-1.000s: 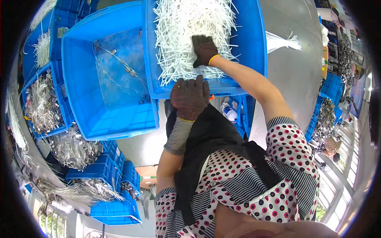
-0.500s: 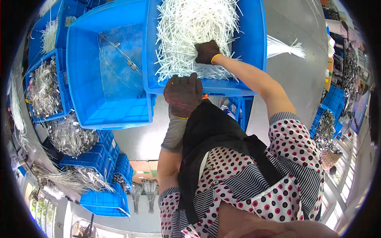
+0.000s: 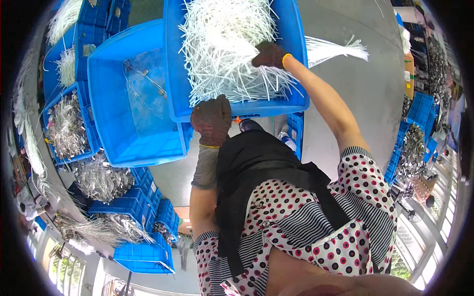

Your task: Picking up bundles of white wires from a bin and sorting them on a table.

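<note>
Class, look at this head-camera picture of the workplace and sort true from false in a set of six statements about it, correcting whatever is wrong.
1. Both the left hand and the right hand wear dark gloves. True.
2. A few thin wires lie in the left-hand blue crate. True.
3. The right hand is inside that crate. False: it is at the thin white strips in the filled blue crate.
4. The left hand is at the filled blue crate's near edge. True.
5. The apron is white. False: the apron is black.
6. The bundle outside the filled blue crate lies to its left. False: the white bundle lies to its right.
</note>
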Tool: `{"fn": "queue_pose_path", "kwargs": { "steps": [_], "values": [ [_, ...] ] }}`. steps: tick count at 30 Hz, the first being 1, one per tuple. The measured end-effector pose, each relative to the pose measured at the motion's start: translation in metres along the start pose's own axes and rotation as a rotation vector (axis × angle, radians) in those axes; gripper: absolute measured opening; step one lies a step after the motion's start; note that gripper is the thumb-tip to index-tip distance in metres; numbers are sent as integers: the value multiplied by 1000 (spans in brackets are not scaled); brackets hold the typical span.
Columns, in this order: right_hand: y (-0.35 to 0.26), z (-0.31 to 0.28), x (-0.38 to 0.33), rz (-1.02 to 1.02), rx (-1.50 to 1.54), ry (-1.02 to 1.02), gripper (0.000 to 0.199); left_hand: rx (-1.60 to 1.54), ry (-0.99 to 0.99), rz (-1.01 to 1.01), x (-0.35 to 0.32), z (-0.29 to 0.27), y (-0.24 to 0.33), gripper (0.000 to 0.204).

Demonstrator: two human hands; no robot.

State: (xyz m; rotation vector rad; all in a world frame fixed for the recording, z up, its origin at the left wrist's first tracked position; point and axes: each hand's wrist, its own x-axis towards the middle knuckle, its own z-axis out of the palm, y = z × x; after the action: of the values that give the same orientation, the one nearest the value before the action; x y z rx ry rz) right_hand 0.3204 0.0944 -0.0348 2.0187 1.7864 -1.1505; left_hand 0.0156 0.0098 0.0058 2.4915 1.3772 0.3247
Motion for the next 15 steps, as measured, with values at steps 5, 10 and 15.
{"fn": "queue_pose_path", "kwargs": {
  "steps": [5,10,15],
  "values": [
    [-12,-10,-15,33,277,231,49,-371,108,-279,13,-24,-2,31],
    [-9,0,-19,126,334,317,65,-608,-173,-487,64,-14,-3,66],
    [-35,28,-30,-96,308,454,71,-882,-485,-382,111,17,13,53]
  ]
}}
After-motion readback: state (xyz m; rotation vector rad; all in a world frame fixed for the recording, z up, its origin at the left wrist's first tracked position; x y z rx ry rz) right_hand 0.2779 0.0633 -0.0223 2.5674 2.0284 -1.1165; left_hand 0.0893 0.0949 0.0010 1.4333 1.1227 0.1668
